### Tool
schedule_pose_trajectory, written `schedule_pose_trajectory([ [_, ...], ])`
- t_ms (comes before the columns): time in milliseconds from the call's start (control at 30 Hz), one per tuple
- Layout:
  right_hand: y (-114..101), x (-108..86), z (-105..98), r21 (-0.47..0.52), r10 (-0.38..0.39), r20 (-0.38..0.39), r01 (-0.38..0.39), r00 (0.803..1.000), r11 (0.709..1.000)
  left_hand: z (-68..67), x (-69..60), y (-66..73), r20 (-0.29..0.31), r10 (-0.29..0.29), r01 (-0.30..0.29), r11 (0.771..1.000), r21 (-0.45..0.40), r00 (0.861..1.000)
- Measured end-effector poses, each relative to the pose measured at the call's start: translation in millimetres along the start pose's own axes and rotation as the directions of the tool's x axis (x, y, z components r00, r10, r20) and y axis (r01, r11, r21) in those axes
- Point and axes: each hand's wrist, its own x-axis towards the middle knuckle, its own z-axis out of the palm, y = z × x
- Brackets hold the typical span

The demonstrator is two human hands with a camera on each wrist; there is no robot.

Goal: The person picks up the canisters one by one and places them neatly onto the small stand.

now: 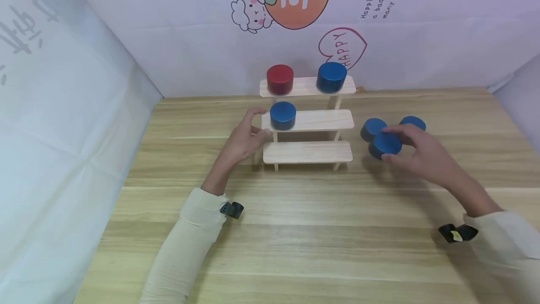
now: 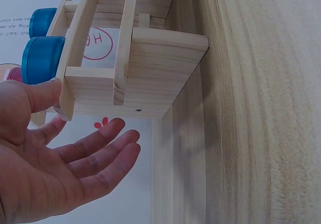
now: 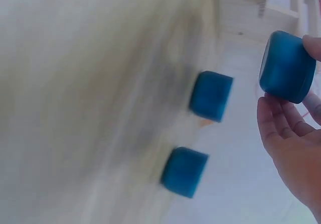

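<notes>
"What are the surface and the room like?"

"At far left hangs a pale cloth wall [image 1: 55, 163] with grey lettering. Next comes a white back wall [image 1: 194, 64] printed with a cartoon sheep [image 1: 251, 15], an orange shape [image 1: 318, 6] and a red heart [image 1: 342, 46] reading HAPPY. Below lies a desk [image 1: 270, 247] in light wood grain."

"And the hands on it?"

"The left hand [image 1: 243, 142] grips the left end of the middle shelf of a three-tier wooden stand [image 1: 322, 120], between thumb and forefinger. The right hand [image 1: 422, 154] pinches a blue cylinder [image 1: 386, 145], its fingers [image 1: 398, 129] parted only by the cylinder's width."

"What do the wrist views add?"

"The left one shows that hand's other three fingers stretched loosely, holding nothing, beside the stand's end. The right one shows the gripped cylinder raised clear of the desk."

"What else is around, and what blocks sight?"

"Left to right on the stand: a red cylinder [image 1: 280, 79] on top, a second blue cylinder [image 1: 283, 115] on the middle shelf, a third blue cylinder [image 1: 332, 77] on top. Right of the stand, two more blue cylinders [image 3: 211, 96] stand on the desk. From the head, the raised cylinder overlaps the nearer; the right hand partly hides the farther."
</notes>
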Motion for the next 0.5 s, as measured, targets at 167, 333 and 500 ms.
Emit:
schedule_pose_trajectory([
  [167, -18, 6.6, -3, -0.012, -0.022, -0.036, 0.021, 0.999, 1.000, -0.2, -0.4, -0.7, -0.004, -0.002, 0.002, 1.000, -0.007, 1.000],
  [333, -34, 14.7, -4, -0.001, -0.027, -0.063, 0.027, 0.998, 1.000, -0.8, 0.2, -1.2, -0.004, 0.009, -0.009, 1.000, -0.004, 1.000],
  [500, -49, 25.0, -1, 0.004, -0.078, -0.103, 0.078, 0.992, 0.997, -1.0, 1.3, -1.6, 0.002, 0.024, -0.024, 1.000, -0.003, 1.000],
])
